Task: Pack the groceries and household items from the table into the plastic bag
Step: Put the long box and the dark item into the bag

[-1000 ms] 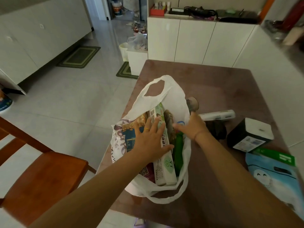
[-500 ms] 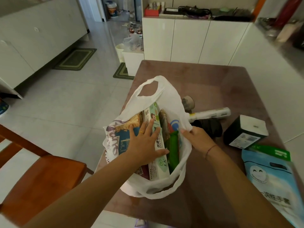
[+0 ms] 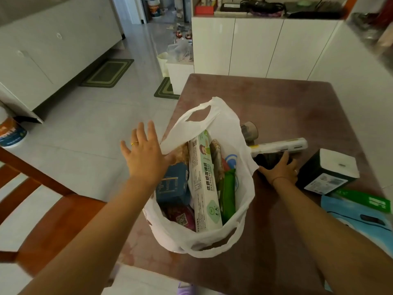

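Packing looks about half done: the plastic bag [image 3: 214, 116] on the bench [image 3: 276, 99] holds several packs [image 3: 204, 184], while a white roll [image 3: 280, 145], black box [image 3: 325, 177] and blue pouch [image 3: 350, 211] wait outside. The left hand [image 3: 144, 158], fingers spread, touches the bag's rim; the right hand [image 3: 280, 171] curls its fingers over a black item [image 3: 268, 160] just beside it.
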The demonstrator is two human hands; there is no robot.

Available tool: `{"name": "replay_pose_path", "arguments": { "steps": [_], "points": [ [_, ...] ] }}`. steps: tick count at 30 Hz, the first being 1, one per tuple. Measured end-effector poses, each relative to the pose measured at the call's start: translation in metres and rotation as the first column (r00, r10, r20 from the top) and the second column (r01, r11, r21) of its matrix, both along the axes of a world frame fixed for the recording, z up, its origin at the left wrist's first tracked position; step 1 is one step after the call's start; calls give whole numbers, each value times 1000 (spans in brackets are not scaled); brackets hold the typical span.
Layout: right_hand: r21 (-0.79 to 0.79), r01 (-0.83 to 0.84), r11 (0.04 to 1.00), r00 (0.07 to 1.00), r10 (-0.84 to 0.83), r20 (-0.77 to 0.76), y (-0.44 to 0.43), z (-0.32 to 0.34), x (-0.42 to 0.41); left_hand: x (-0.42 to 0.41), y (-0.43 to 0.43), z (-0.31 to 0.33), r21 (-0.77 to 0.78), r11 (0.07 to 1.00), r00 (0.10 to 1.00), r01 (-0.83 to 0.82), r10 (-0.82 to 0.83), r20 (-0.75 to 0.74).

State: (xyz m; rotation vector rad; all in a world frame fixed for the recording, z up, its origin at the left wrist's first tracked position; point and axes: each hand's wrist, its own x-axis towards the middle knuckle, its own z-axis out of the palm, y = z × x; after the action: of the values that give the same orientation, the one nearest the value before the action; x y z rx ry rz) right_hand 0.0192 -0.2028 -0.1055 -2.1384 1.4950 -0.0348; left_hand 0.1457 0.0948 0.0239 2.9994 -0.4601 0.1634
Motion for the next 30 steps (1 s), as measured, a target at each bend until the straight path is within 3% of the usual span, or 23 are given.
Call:
{"name": "replay_pose_path", "arguments": {
  "steps": [3, 7, 10, 13, 16, 18, 21, 25, 30],
  "points": [
    [-26, 32, 999, 998, -30, 47, -2, -2, 0, 15, 8, -3, -27, 996, 985, -91, 86, -148],
    [56, 93, 994, 956, -105, 274, 3, 16, -2, 22, 14, -9, -77, 994, 990, -83, 74, -117],
    [3, 99, 995, 820, -83, 567, 16, 60, -4, 24, 15, -10, -236, 967, 995, -95, 83, -61],
    [-7, -120, 993, 613, 80, 786, 49, 113, -10, 25, 17, -2, -460, 879, 992, -124, 108, -60],
    [-27, -487, 873, 543, 327, 774, 99, 141, -15, 23, 19, 0, -497, 857, 990, -135, 98, -99],
    [-74, -603, 794, 540, 475, 694, 126, 136, -10, 17, 21, -1, -451, 883, 986, -129, 64, -157],
    [-71, -658, 750, 567, 555, 609, 148, 130, -1, 5, 26, 1, -387, 912, 966, -134, 33, -255],
    [-28, -783, 622, 502, 658, 562, 159, 129, -6, -24, 43, -3, -358, 919, 924, -165, 17, -382],
    [-154, -696, 702, 526, 644, 556, 183, 113, -23, -77, 65, -22, -402, 878, 846, -259, 5, -534]
  ]
}}
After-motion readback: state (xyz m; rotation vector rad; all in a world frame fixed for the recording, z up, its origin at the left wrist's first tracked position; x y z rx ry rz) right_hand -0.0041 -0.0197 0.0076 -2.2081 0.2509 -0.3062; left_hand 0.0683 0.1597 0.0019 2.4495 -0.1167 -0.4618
